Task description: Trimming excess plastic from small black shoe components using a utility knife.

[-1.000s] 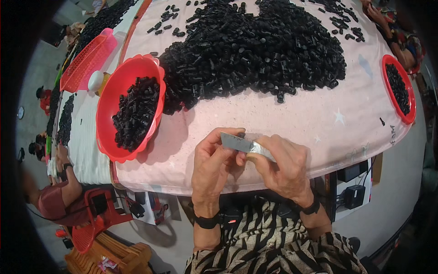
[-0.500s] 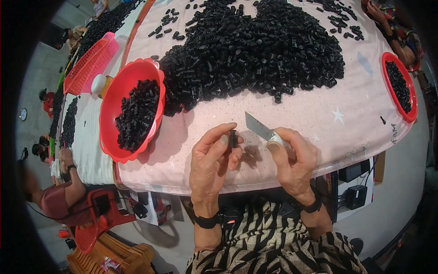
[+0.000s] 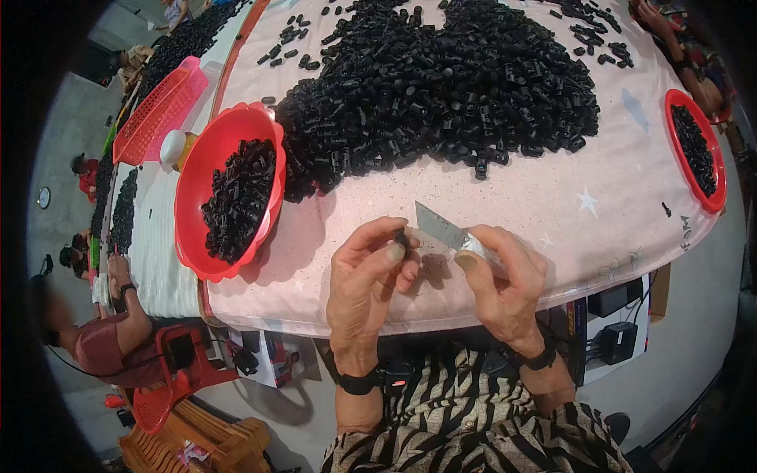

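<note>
Between the thumb and fingers of my left hand (image 3: 364,280) is a small black plastic part (image 3: 401,237), partly covered by the thumb. My right hand (image 3: 509,288) grips a flat blade (image 3: 439,227) by its end wrapped in white material. The blade's slanted tip points up and left, a short way from the black part and apart from it. Both hands are above the pink cloth (image 3: 315,260) near the table's front edge. Beyond them lies a big heap of similar black parts (image 3: 449,87). A red scalloped bowl (image 3: 188,197) left of my hands holds more black parts.
A pink perforated basket (image 3: 158,114) and a white-capped jar (image 3: 173,148) stand behind the bowl. At the right edge is a red tray (image 3: 716,177) with black parts. Another person (image 3: 118,339) sits at the left beside a red chair (image 3: 177,366); someone else is at the upper right.
The blade has shifted slightly left, closer to the black part. In my left fingers that part has turned and shows less now.
</note>
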Available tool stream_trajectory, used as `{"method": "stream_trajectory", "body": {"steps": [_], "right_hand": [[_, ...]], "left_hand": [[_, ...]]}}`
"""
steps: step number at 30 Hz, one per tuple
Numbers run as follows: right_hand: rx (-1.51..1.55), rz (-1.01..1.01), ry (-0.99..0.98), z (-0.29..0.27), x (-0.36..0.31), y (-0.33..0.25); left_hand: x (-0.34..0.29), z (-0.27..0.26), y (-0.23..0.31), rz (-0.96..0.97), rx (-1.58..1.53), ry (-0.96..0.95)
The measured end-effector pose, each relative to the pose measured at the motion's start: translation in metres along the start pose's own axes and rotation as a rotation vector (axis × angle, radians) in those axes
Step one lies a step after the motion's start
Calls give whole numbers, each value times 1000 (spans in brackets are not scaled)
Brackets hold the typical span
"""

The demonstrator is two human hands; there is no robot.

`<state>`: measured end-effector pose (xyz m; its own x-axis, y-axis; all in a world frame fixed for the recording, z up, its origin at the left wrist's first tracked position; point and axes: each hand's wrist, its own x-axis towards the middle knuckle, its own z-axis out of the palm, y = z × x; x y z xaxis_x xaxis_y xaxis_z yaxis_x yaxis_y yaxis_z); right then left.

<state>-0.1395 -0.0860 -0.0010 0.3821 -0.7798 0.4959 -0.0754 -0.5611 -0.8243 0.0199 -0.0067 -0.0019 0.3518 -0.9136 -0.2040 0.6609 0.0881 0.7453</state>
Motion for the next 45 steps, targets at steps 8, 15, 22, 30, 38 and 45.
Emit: {"method": "stream_trajectory", "body": {"steps": [8, 15, 22, 30, 38, 45], "right_hand": [[9, -10, -6, 0, 1, 1], [-4, 6, -4, 2, 2, -2], [6, 62, 3, 3, -5, 1], [7, 82, -6, 4, -5, 0], [-27, 25, 1, 5, -5, 2], [-31, 65, 2, 6, -6, 1]], "left_hand": [[2, 3, 0, 4, 31, 10], [1, -4, 2, 3, -90, -35], [0, -1, 0, -6, -126, 10], [2, -7, -2, 2, -109, -68], [2, -4, -3, 24, -79, -35], [-1, -1, -1, 24, -97, -26]]}}
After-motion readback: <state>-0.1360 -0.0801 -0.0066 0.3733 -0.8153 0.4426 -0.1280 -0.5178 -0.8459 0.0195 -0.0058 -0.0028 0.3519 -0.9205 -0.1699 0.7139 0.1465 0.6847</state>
